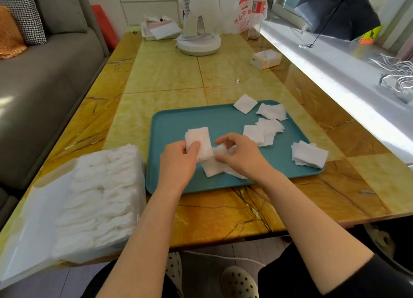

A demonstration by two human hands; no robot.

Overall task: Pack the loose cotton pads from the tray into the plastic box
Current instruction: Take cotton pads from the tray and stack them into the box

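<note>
The plastic box (44,219) runs off the left edge, so its near end cannot be seen. The right hand (240,156) covers part of the loose pads (212,169). The left hand (178,161) hides its fingers behind the stack of pads (200,142). The fan (199,29) is cut off at the top. A tiny dark thing (134,31) far back is too small to tell.

A single wide-angle view from the person's head looks forward and down along the glossy yellow marble-patterned table (169,74). The rectangular teal plastic tray (178,123) lies close below, at centre. The grey fabric sofa (44,79) edges the left and the pale metal window sill (324,72) the right, its far corner included.
</note>
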